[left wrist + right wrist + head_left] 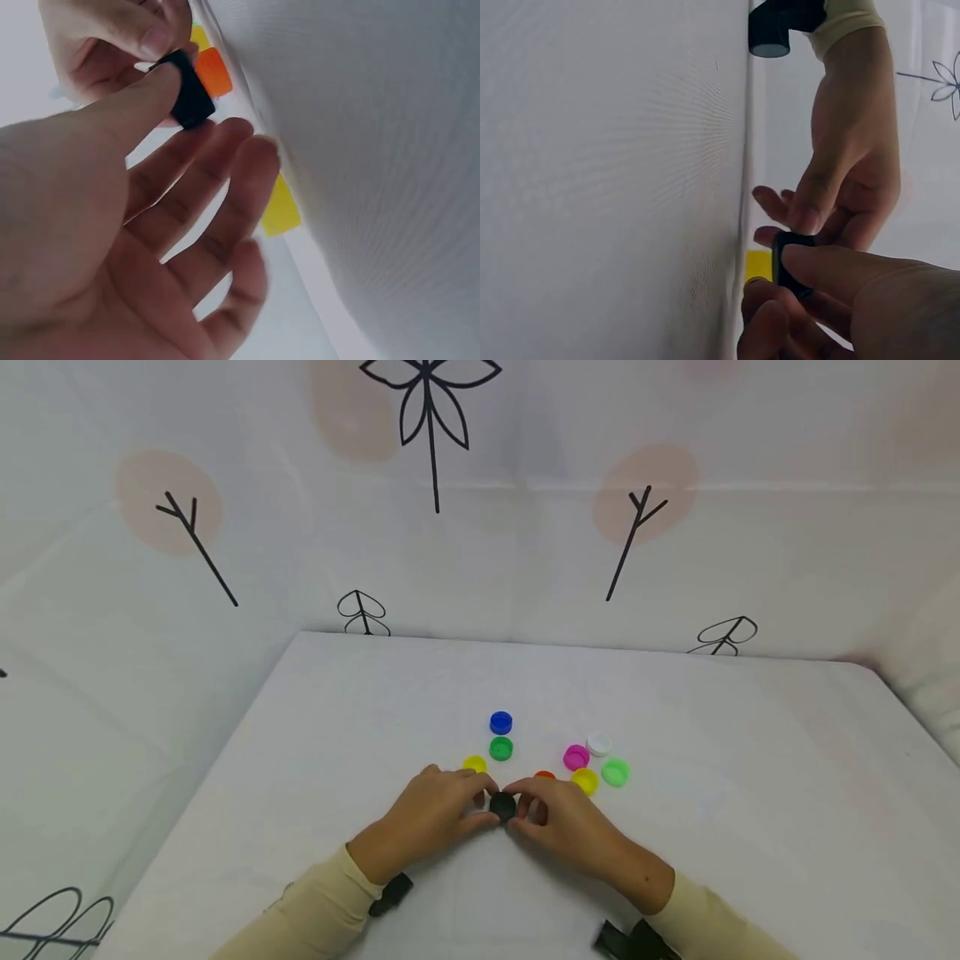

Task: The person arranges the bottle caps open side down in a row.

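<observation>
Between my two hands is a black bottle cap (502,807), held near the middle of the white table. My left hand (435,806) pinches it from the left, thumb on one side and fingertips on the other. From the right, my right hand (558,818) grips the same cap with thumb and fingers. In the left wrist view the black cap (192,94) is tilted, with an orange cap (214,73) behind it. Just past the left fingers lies a yellow cap (475,763). An orange-red cap (545,774) is partly hidden by the right hand.
Beyond the hands, a blue cap (501,722) lies behind a green cap (501,748). A pink cap (576,757), a white cap (598,743), a light green cap (616,772) and another yellow cap (585,782) are grouped to the right. Patterned cloth (517,552) hangs behind the table.
</observation>
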Demonstrator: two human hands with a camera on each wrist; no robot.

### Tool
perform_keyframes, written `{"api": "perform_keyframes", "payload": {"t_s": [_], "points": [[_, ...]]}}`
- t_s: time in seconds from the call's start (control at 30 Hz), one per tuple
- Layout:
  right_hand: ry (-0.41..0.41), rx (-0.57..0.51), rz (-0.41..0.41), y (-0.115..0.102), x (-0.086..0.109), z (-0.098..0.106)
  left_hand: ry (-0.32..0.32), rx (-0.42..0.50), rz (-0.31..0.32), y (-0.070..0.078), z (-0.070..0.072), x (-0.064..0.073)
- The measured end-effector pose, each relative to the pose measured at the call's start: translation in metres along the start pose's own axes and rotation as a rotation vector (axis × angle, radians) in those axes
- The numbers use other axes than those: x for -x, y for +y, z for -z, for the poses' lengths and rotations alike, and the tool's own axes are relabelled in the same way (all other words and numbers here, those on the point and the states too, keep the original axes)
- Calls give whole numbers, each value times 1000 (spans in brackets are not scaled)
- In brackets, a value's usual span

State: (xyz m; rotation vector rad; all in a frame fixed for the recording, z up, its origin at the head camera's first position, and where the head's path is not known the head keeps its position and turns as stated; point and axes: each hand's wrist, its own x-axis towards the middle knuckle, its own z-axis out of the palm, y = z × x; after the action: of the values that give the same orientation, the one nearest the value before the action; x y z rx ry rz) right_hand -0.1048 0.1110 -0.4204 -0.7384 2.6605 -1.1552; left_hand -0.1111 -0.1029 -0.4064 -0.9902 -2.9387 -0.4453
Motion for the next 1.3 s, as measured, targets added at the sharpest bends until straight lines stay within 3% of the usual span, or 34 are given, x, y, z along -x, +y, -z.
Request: {"api": "perform_keyframes", "payload": {"t_s": [0.23,0.43,0.6,0.9,1.3], "points": [[73,8,34,-7,4,5,80,-15,-39,2,5,1],[54,-18,-30,-10,5,7,32,54,-25,4,6,1],[60,-35,-30,-9,6,7,8,118,11,5,7,1],[121,-64,15,-9,5,9,141,90,-20,3,8,2],[189,-93,65,-10,5,9,203,93,-44,1,7,1]]}}
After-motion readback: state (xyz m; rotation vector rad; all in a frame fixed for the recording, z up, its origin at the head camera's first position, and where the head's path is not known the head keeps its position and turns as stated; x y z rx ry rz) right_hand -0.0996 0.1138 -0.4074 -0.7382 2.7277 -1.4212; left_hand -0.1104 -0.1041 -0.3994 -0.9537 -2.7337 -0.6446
